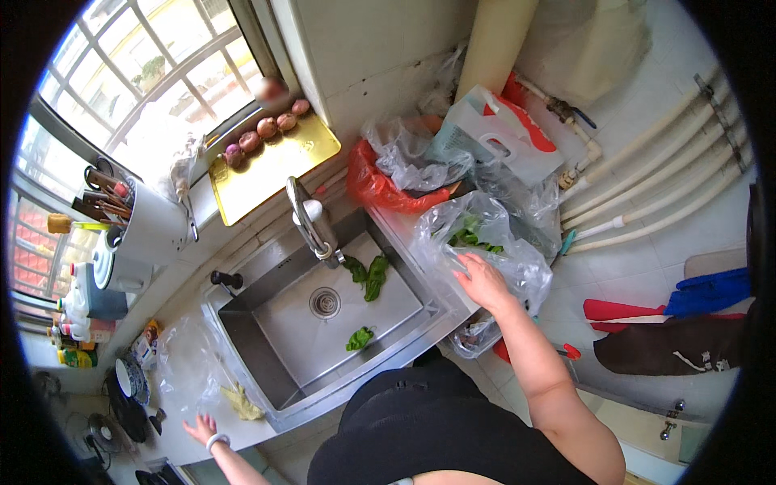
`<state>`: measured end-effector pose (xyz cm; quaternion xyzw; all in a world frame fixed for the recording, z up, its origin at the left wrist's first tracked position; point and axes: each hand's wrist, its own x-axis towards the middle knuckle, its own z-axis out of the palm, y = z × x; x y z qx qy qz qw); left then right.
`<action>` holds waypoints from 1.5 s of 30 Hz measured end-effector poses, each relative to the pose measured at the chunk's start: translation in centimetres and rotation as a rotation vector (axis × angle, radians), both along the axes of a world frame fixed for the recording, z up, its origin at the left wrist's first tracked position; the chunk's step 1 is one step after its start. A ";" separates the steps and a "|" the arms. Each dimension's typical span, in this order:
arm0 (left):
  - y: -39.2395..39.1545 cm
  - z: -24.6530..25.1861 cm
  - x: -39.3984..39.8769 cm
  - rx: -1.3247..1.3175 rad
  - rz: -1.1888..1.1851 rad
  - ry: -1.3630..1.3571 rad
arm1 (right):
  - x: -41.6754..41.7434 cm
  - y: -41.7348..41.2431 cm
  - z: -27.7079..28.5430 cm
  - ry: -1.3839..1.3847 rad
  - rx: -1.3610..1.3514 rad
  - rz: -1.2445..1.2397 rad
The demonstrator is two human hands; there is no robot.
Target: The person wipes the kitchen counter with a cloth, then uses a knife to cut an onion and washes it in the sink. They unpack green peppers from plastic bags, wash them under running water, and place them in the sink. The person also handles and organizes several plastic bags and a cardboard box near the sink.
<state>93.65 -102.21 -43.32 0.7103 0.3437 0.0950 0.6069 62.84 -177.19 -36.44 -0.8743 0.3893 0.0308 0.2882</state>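
Observation:
My right hand [483, 284] is at the mouth of a clear plastic bag [526, 273], its fingers extended and apart; whether they touch the film is hard to tell. Inside that bag lie green peppers [467, 235]. Over the counter at the lower left, my left hand [201, 429] is spread with nothing in it, a white bangle on its wrist. It is close to another clear plastic bag [188, 364] lying flat and a crumpled yellowish cloth [242, 402]. In the stainless steel sink [279, 351], wrinkled green peppers lie near the faucet [315, 227], and one green pepper [359, 339] rests nearer me.
A gold tray [279, 163] with several onions [267, 128] sits on the windowsill. Red and clear plastic bags [373, 182] crowd the corner right of the sink. Pipes [642, 182] run along the wall. Utensils, bottles and a patterned bowl [131, 381] stand at the left.

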 end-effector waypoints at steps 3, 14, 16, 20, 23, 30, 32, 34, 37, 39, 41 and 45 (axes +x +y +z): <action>-5.9 -0.4 -1.2 -0.070 -0.171 -0.003 | -0.6 -0.5 -2.0 0.038 0.009 -0.021; -38.5 2.0 -8.6 -0.173 -1.273 0.015 | 3.3 -3.2 -1.7 -0.659 -0.270 -0.094; -41.7 0.2 -10.2 -0.120 -1.490 0.061 | 3.9 -0.8 0.7 -0.662 -0.219 -0.114; -42.3 -6.4 -10.2 0.400 -1.785 0.378 | 4.6 5.3 0.6 -0.669 -0.017 0.181; -41.0 -11.4 -10.8 0.715 -1.937 0.528 | 4.8 9.5 -6.6 -0.351 0.242 0.316; -40.9 -19.3 -11.8 0.847 -1.903 0.567 | 16.5 7.6 -16.5 -0.485 0.140 0.289; -41.9 -19.7 -11.5 0.892 -1.875 0.665 | 22.2 5.9 -14.2 -0.755 0.038 0.344; -42.2 -20.8 -11.1 0.781 -1.840 0.708 | 26.5 5.1 -13.8 -0.753 -0.038 0.534; -42.8 -22.2 -10.5 0.227 -1.550 0.839 | 30.2 4.7 -16.4 -0.556 -0.098 0.811; -43.1 -22.8 -10.2 -0.239 -1.222 0.902 | 29.9 4.8 -17.8 -0.449 -0.096 0.879; -44.3 -22.1 -9.5 -0.464 -1.060 0.751 | 28.6 4.3 -19.4 -0.342 -0.106 0.914; -47.7 -20.7 -6.4 -0.600 -1.127 0.683 | 25.4 3.6 -23.3 -0.130 -0.135 0.985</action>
